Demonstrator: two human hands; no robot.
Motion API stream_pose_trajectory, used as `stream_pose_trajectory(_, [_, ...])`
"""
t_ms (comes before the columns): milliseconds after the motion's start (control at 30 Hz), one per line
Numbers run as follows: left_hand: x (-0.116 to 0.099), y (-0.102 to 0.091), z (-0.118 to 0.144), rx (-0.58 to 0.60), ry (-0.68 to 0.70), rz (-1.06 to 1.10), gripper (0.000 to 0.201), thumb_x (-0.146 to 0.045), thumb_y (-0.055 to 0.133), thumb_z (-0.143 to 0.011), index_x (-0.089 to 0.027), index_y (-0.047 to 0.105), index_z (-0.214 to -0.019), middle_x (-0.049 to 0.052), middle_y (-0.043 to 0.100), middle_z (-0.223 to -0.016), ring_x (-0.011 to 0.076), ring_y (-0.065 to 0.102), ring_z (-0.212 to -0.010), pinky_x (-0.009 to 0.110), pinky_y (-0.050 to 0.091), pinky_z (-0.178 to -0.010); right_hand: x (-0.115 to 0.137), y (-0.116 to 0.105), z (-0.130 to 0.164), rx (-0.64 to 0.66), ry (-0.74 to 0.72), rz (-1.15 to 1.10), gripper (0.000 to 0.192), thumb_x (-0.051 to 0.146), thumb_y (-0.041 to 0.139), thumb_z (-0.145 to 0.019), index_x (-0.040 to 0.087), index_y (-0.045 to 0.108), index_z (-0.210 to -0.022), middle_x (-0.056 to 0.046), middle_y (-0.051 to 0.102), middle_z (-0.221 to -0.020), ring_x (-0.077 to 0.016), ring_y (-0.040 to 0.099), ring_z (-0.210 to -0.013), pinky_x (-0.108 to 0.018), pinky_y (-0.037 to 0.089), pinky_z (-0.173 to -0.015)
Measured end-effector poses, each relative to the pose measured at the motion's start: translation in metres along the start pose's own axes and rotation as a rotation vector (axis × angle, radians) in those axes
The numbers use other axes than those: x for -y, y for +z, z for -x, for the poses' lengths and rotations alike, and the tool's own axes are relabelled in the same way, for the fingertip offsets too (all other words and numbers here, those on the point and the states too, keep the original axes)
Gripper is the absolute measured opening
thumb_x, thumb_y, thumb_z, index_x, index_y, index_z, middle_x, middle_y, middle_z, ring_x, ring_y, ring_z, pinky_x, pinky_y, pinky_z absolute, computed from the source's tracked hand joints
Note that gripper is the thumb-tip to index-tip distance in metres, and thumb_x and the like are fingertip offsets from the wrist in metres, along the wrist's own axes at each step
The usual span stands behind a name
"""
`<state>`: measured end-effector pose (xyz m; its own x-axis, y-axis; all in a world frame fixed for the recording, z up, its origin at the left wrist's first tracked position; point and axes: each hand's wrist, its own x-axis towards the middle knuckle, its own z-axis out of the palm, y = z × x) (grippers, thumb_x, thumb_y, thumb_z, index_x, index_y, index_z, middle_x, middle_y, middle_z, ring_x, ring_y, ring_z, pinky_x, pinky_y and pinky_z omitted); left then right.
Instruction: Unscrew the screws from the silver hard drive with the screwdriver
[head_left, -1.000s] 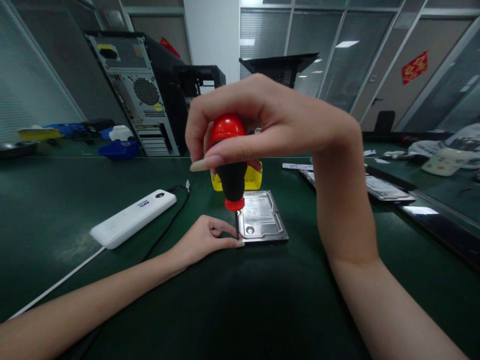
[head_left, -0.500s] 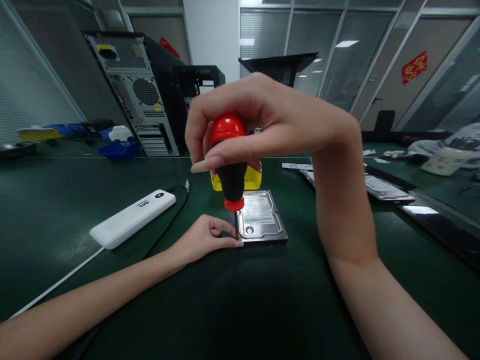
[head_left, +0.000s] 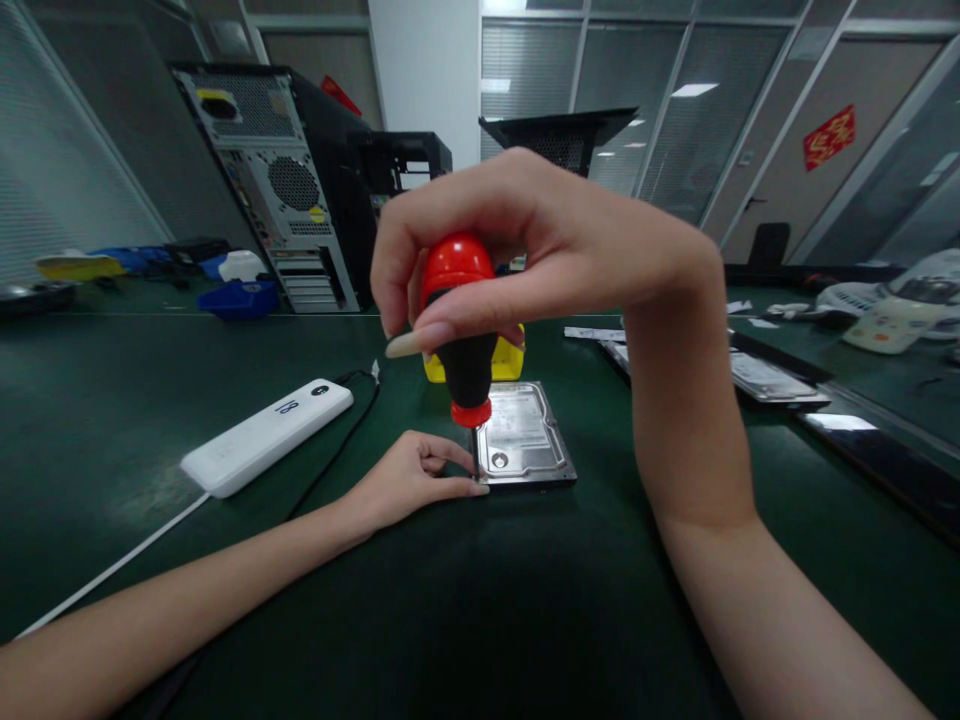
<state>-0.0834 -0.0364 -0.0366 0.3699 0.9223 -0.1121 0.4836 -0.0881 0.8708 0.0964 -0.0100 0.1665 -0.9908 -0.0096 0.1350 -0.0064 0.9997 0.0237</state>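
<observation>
right hand (head_left: 525, 240): fingertips clenched round red-capped screwdriver (head_left: 463, 330), upright, tip at hard drive's near-left corner | left hand (head_left: 409, 478): fingers curled, steadying shaft, touching hard drive (head_left: 523, 437), flat on green mat (head_left: 112, 420) at centre | handling: drive looks rigid, dense, shock-sensitive; best gripped by side edges

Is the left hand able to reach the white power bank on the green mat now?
Probably yes: the left hand rests beside the silver hard drive, and only bare green mat separates it from the white power bank.

Glossy plastic screwdriver handle (head_left: 459, 290), shiny metal hard drive (head_left: 523, 440), matt green mat (head_left: 465, 610).
</observation>
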Motion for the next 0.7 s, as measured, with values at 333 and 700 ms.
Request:
stream_pose_trajectory(333, [0.0005, 0.0005, -0.0012, 0.017, 0.016, 0.019, 0.039, -0.044, 0.078, -0.067, -0.011, 0.075, -0.087, -0.007, 0.036, -0.051, 0.0091, 0.023, -0.05, 0.024, 0.015, -0.051, -0.0033, 0.0021, 0.0019, -0.075, 0.001, 0.058, 0.06, 0.056, 0.022, -0.092, 0.014, 0.059, -0.112, 0.007, 0.056, -0.133, -0.0129, 0.049, -0.127, -0.017, 0.046, -0.1])
stream_pose_trajectory(700, [-0.002, -0.0015, 0.0001, 0.021, 0.02, 0.001, 0.04, -0.044, 0.079, -0.068, -0.011, 0.075, -0.089, -0.008, 0.032, -0.052, 0.0092, 0.023, -0.051, 0.024, 0.017, -0.051, -0.0058, 0.0025, 0.0025, -0.109, 0.027, -0.004, 0.054, 0.053, 0.023, -0.094, 0.017, 0.058, -0.113, 0.008, 0.054, -0.135, -0.0124, 0.049, -0.127, -0.017, 0.048, -0.101])
